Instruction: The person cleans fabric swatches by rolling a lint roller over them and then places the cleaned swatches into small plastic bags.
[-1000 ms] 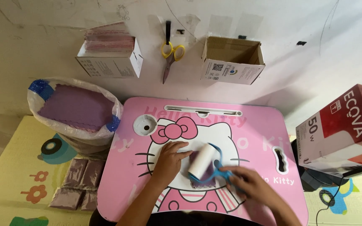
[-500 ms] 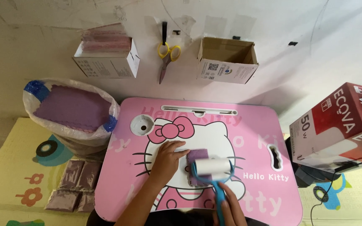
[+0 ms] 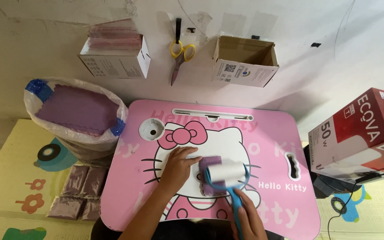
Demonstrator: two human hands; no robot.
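Note:
On the pink cartoon-cat lap table (image 3: 267, 138) lies a small purple cloth piece (image 3: 210, 163). My left hand (image 3: 178, 166) rests flat on the table and pins the cloth's left edge with its fingertips. My right hand (image 3: 247, 220) grips the blue handle of a lint roller (image 3: 226, 172). The roller's white drum lies across the cloth, covering most of it.
A white sack of purple cloth (image 3: 74, 111) stands left of the table, with packed purple bundles (image 3: 78, 192) on the play mat below it. On the wall side are a box of pink sheets (image 3: 116, 55), yellow scissors (image 3: 179, 53) and an open cardboard box (image 3: 244, 62). A red-and-white carton (image 3: 361, 131) sits right.
The roller went from held tilted beside the cloth to lying flat on it, handle toward me. My right hand drew back along the handle. The left hand stayed on the cloth.

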